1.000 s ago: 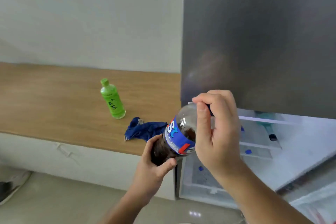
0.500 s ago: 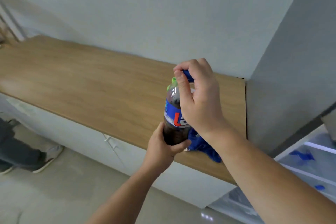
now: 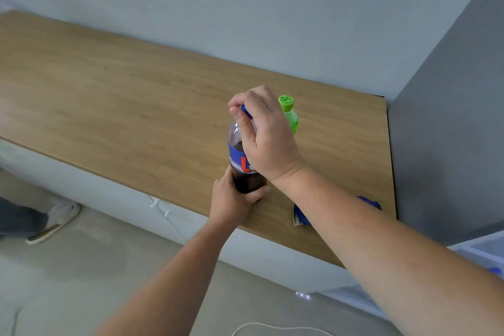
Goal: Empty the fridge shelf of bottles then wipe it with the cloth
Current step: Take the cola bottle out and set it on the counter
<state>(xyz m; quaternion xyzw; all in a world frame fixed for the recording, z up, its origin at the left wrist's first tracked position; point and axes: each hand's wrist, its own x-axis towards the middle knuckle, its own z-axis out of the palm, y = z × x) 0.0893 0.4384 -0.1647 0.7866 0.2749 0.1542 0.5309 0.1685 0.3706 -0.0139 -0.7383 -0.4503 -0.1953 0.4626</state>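
While the dark cola bottle (image 3: 246, 169) stands upright near the front edge of the tabletop (image 3: 109, 95), both hands are on it: the left hand (image 3: 233, 199) wraps the base and the right hand (image 3: 266, 136) pinches the blue cap from above. Whether its base rests fully on the wood or hangs just above it I cannot tell. Judging by the dark liquid reaching up to the label, it is probably fairly heavy for its size, and the smooth plastic body, possibly damp from the fridge, could slide in a loose grip. A hold low around the body looks safest, with the cap giving only steadying; the wall should flex a little under pressure.

Just behind it, toward the back right corner, a green bottle (image 3: 290, 114) stands upright, close enough to be knocked. The blue cloth (image 3: 300, 217) lies crumpled by the front right corner, partly hidden by the right forearm. Flat, bare wood leaves plenty of room to the left. Beside the right edge rises the grey fridge (image 3: 450, 131). Someone's shoe (image 3: 54, 222) shows on the floor.
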